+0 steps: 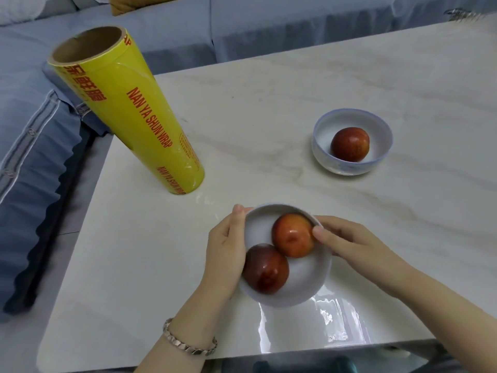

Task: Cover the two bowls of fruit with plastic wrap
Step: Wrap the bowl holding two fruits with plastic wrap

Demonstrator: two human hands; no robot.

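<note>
Fingers [238,211] around near bowl [305,282] on marble table [269,103] beside blue sofa [174,36].

A white bowl [304,281] of two red fruits [266,269] sits gripped between left hand [226,254] and right hand [349,243] — one-fruit bowl [349,119] beyond the right, yellow plastic wrap roll [134,111] upright beyond the left.

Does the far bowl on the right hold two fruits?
No, the far bowl holds a single red fruit; it is the near bowl that holds two.
</note>
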